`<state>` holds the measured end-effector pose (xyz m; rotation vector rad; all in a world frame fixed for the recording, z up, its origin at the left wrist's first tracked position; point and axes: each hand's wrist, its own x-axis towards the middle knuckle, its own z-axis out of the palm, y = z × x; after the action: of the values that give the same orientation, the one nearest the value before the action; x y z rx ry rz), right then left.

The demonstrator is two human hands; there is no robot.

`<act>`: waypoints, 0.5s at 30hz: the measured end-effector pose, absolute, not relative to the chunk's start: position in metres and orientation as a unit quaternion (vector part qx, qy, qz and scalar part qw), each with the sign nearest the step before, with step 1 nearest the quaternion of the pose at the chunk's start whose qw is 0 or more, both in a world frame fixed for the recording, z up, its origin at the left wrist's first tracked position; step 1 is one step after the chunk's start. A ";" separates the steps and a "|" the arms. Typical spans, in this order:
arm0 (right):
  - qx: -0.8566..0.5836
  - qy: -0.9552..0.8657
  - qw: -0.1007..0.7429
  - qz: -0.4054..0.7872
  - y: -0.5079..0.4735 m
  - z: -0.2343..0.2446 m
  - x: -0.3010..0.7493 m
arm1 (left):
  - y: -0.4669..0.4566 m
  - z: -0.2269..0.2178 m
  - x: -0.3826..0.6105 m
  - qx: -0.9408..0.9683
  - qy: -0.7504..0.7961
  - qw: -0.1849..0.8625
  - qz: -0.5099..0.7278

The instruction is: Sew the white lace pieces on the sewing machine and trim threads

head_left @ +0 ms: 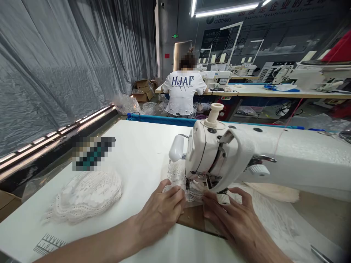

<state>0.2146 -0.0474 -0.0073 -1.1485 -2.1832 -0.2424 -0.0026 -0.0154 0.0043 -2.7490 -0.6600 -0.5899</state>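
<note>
A white sewing machine (246, 153) stands on the white table (137, 153) in front of me. Under its needle area lies a strip of white lace (178, 179). My left hand (161, 212) rests flat on the table with its fingertips pressing the lace just left of the needle. On the right side of the presser foot, my right hand (236, 219) lies with fingers stretched toward the lace beneath the machine head. Neither hand wraps round anything.
A heap of white lace pieces (87, 195) lies at the left of the table, with a ruler marking (49, 244) near the front edge. A person in a white printed shirt (183, 91) sits at a bench further back. Grey plastic sheeting (68, 54) hangs along the left.
</note>
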 end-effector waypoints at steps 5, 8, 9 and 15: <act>-0.445 -0.833 0.311 -0.107 -0.047 -0.004 0.216 | -0.016 0.003 -0.004 -0.944 -0.212 0.141 -0.209; -0.438 -0.837 0.310 -0.109 -0.048 -0.003 0.212 | -0.015 0.001 -0.006 -0.944 -0.212 0.144 -0.210; -0.432 -0.840 0.309 -0.110 -0.048 -0.002 0.210 | -0.015 0.001 -0.006 -0.944 -0.212 0.142 -0.209; -0.425 -0.841 0.316 -0.108 -0.049 0.000 0.211 | -0.016 0.002 -0.006 -0.943 -0.220 0.130 -0.213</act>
<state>0.2106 -0.0494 -0.0005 -1.1184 -2.2153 -0.2838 -0.0065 -0.0158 0.0023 -2.7401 -0.6395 -0.6202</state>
